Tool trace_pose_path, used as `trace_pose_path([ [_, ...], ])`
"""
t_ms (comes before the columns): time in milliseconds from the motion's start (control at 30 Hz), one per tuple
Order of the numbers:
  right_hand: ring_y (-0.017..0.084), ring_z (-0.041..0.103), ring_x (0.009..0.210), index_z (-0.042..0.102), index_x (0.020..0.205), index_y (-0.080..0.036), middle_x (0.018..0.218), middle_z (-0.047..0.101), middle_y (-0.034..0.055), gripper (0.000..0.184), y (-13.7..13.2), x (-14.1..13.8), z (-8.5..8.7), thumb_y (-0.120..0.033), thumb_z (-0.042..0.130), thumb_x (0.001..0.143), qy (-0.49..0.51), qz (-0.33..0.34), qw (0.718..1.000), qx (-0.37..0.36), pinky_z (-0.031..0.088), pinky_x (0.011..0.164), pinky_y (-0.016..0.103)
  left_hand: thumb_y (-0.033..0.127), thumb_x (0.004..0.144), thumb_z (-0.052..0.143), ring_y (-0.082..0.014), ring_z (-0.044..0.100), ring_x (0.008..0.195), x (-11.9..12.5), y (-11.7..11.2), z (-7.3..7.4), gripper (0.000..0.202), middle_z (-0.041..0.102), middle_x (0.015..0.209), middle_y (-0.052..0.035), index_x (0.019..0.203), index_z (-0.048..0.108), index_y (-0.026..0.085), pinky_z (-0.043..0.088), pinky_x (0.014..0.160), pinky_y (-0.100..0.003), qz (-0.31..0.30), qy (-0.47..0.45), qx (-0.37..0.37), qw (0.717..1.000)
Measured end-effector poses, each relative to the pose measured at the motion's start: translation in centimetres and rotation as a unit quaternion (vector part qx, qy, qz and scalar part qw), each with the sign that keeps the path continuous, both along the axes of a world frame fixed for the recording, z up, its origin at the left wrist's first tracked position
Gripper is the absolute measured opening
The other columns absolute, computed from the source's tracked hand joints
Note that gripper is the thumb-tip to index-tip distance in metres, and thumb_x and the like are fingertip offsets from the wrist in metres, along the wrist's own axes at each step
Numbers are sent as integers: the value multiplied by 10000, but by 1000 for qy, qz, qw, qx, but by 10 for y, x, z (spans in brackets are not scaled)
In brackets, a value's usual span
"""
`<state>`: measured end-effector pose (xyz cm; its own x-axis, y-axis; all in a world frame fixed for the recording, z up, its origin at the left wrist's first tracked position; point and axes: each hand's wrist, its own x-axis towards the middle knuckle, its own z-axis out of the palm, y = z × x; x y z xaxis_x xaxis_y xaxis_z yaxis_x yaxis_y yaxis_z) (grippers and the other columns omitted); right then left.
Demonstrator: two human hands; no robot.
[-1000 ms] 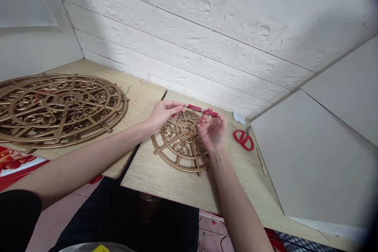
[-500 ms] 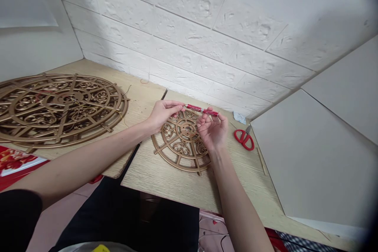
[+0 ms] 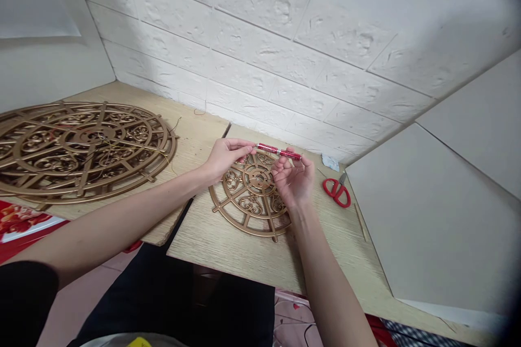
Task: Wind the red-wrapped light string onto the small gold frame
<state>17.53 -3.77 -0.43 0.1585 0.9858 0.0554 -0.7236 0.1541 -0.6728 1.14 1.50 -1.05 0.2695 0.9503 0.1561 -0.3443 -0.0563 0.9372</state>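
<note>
Two red AA batteries lie end to end in a line above the smaller gold openwork disc. At the free end of the left battery, my left hand pinches with thumb and fingers; a thin wire may be there, too fine to tell. My right hand, palm up, has its fingers curled round the right battery and touches its outer end. The batteries meet at a silvery joint. Both hands hide part of the disc's upper side.
Larger gold openwork discs lie stacked at the left, with thin wires on top. Red-handled scissors, a thin stick and a crumpled bluish wrapper lie at the right. A white brick-pattern wall stands behind the table.
Both hands and the batteries stay in nearly the same place. The red batteries look slightly rolled, with their printed sides turned a little.
</note>
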Motion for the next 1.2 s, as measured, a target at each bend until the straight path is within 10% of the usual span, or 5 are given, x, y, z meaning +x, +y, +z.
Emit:
trace_pose_path([
  [1200,99,560,572,609,872,-163,626,615,8,226,1,1,-3,-338,504,774,-23,-3,1000,0,478,563,208,210,653,716,-163,634,739,2,-7,6,180,709,774,-84,813,721,129,461,641,-278,31,58,-11,998],
])
